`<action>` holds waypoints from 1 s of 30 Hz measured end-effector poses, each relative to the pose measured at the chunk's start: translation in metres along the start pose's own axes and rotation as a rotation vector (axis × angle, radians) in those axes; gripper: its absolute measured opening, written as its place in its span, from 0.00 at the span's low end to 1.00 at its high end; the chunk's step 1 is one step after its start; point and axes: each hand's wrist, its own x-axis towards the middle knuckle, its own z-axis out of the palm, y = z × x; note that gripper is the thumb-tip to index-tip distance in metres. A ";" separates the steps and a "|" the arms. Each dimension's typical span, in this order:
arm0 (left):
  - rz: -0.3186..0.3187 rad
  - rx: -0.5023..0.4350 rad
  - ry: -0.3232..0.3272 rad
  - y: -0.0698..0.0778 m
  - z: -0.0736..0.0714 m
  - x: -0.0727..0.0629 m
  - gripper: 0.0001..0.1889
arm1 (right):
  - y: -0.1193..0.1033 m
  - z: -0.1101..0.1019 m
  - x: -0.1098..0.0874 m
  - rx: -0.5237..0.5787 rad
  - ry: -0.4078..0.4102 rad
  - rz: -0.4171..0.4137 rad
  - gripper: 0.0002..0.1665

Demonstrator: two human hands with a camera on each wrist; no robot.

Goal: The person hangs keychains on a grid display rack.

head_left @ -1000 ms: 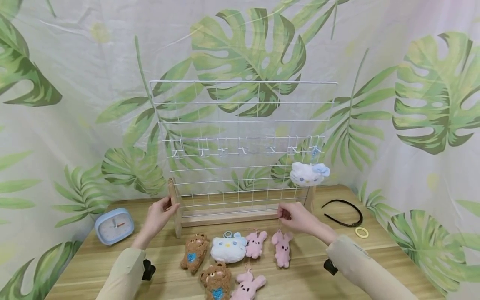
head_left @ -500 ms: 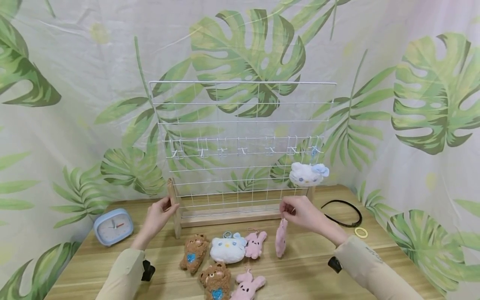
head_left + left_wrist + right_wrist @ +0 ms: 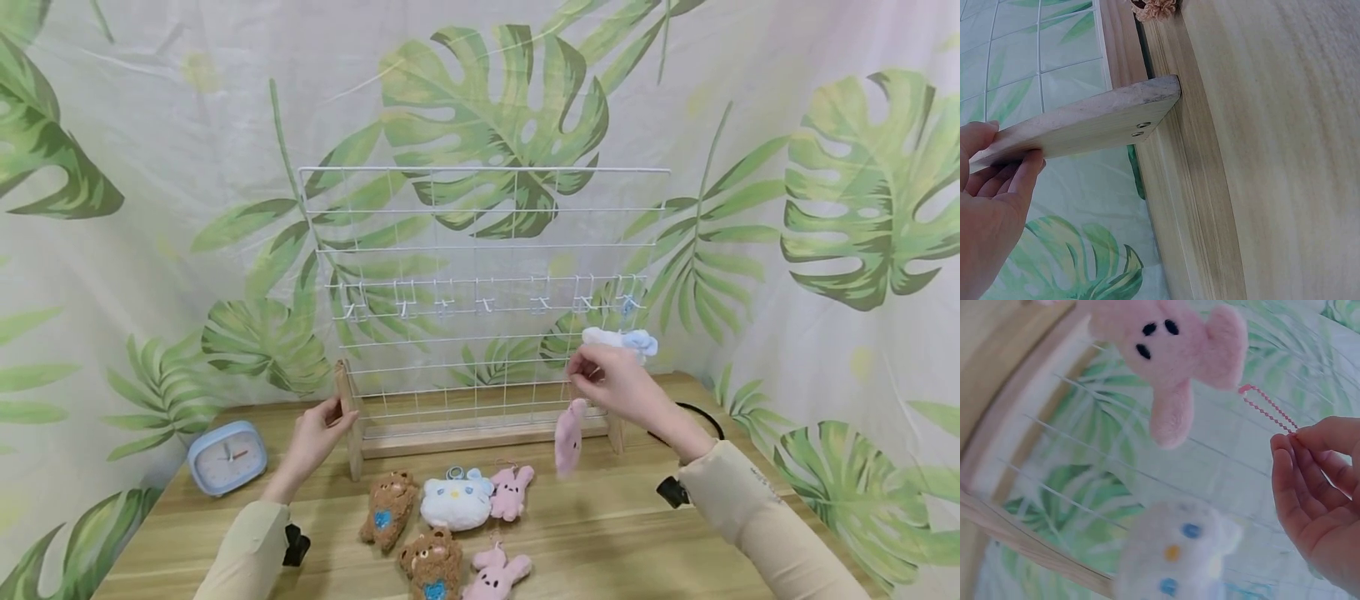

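My right hand [image 3: 611,377] pinches the pink ball chain [image 3: 1270,412] of a pink bunny plush keychain [image 3: 568,439], which dangles in the air before the rack's right side. In the right wrist view the bunny [image 3: 1166,344] hangs from that chain, apart from the fingers. My left hand [image 3: 318,433] grips the wooden side post [image 3: 1085,122] of the white wire grid rack [image 3: 483,248], thumb on one face and fingers on the other. Several white hooks [image 3: 486,306] line the grid. A white cat plush [image 3: 1175,553] hangs at the far right, partly hidden by my right hand in the head view.
On the table [image 3: 600,533] lie two brown bear plushes [image 3: 392,508], another white cat plush [image 3: 456,502] and two more pink bunnies [image 3: 512,492]. A blue clock [image 3: 228,457] stands left. A black headband [image 3: 701,412] lies right, partly behind my right arm.
My right hand has risen from near the table, lifting the pink bunny off it by its chain; the bunny has turned sideways in the head view. The left hand has stayed on the post.
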 end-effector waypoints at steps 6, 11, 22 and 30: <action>0.015 -0.004 0.012 0.000 0.001 -0.001 0.22 | -0.006 -0.024 0.013 -0.035 0.072 0.031 0.07; 0.024 -0.003 0.028 0.000 0.001 0.000 0.18 | 0.001 -0.037 0.024 -0.097 0.147 0.040 0.06; 0.025 -0.002 0.019 -0.001 0.000 -0.001 0.21 | 0.016 -0.052 0.040 -0.137 0.237 0.043 0.06; 0.020 -0.013 0.017 -0.001 0.001 0.000 0.22 | 0.027 -0.052 0.047 -0.151 0.188 0.103 0.03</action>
